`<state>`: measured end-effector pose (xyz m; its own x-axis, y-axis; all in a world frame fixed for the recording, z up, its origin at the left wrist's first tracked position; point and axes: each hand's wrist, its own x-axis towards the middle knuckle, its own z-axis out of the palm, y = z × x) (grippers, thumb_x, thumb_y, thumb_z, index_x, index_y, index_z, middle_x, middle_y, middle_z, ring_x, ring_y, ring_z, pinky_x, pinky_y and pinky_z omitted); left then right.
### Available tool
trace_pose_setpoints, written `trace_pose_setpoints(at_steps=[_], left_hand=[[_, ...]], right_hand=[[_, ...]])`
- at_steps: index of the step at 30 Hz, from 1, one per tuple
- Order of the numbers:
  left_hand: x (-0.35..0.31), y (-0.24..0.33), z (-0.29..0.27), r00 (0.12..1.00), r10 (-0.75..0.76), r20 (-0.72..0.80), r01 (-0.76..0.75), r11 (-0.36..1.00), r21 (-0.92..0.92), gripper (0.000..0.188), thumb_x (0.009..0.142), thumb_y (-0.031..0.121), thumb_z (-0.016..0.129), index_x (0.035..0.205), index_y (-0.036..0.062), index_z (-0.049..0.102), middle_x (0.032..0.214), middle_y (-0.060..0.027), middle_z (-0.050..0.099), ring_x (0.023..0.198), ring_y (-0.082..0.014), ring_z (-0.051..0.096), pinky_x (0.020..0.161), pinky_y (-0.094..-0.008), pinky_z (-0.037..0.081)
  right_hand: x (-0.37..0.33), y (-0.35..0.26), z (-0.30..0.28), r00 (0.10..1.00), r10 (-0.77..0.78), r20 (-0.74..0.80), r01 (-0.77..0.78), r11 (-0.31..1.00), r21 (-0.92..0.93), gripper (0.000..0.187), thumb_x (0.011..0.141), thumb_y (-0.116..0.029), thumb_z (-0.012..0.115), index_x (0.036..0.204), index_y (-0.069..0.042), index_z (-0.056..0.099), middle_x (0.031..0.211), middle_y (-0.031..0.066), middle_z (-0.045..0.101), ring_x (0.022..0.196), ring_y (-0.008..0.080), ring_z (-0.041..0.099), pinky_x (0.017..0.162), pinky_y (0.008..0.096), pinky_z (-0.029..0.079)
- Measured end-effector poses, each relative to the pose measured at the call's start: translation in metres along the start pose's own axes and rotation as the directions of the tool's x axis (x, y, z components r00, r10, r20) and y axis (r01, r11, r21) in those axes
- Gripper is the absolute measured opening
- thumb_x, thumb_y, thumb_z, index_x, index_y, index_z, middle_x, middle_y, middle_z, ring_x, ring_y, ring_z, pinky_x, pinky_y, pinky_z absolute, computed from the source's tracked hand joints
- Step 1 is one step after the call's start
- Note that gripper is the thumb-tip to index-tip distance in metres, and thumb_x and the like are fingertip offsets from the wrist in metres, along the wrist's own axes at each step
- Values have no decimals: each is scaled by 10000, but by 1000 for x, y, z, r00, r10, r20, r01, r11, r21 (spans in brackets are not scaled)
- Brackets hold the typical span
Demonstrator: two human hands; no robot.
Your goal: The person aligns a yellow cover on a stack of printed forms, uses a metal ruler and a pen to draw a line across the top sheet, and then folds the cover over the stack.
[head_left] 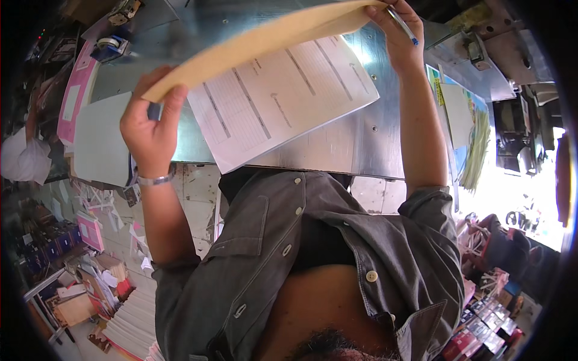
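A tan card sheet bows upward between my two hands over the metal table. My left hand pinches its left end between thumb and fingers. At the far right end, my right hand grips the card's other corner, with a pen tucked along the fingers, its blue end pointing down. Beneath the card lies a stack of white printed forms, set at a slant, its near corner by the table's front edge. The card hides the far part of the stack.
The metal table ends just before my body. A pale board and pink folder lie at the left, a tape roll behind them. Papers sit at the right. Paper stacks crowd the floor; a person is at right.
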<state>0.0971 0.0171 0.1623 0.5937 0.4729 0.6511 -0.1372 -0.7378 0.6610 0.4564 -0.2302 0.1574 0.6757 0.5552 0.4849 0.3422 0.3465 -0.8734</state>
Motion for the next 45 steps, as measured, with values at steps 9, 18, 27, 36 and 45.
trace_pose_setpoints(at_steps=[9, 18, 27, 36, 45], left_hand=[[37, -14, -5, 991, -90, -101, 73, 985, -157, 285, 980, 167, 819, 1176, -35, 774, 1146, -86, 789, 1053, -141, 688, 971, -293, 525], [38, -13, -7, 991, -112, -69, 94, 972, -217, 292, 989, 184, 809, 1160, -49, 764, 1155, -92, 770, 1082, -154, 678, 998, -302, 510], [41, -12, -9, 984, -155, -92, 134, 970, -201, 293, 1005, 184, 794, 1181, -47, 750, 1143, -82, 760, 1055, -132, 675, 970, -279, 516], [50, -17, -17, 981, -173, -87, 149, 962, -230, 310, 1017, 214, 790, 1193, -38, 755, 1131, -53, 759, 1041, -113, 677, 952, -263, 514], [29, -25, -8, 952, -301, -54, 284, 935, -214, 299, 1018, 232, 787, 1152, -33, 756, 1060, -38, 754, 964, -84, 658, 896, -236, 498]], right_hand=[[20, -8, -1, 1000, -15, -6, 15, 995, 102, 212, 965, -109, 812, 1145, -70, 708, 985, -26, 695, 917, 71, 648, 851, 231, 516], [14, -5, -1, 998, 17, -54, -8, 987, 161, 208, 977, -97, 800, 1157, -76, 697, 992, -19, 701, 911, 74, 657, 845, 235, 515], [22, -3, 4, 998, -10, -64, 25, 972, 235, 204, 973, -90, 805, 1148, -86, 700, 1022, -21, 711, 925, 79, 666, 858, 240, 523], [27, -9, 6, 998, 5, -60, 7, 980, 201, 221, 974, -104, 808, 1166, -77, 702, 1031, -11, 719, 933, 93, 679, 867, 257, 545], [20, 7, -2, 996, 38, -78, -37, 999, 16, 224, 971, -86, 801, 1170, -68, 700, 988, -19, 713, 898, 75, 656, 844, 229, 518]])
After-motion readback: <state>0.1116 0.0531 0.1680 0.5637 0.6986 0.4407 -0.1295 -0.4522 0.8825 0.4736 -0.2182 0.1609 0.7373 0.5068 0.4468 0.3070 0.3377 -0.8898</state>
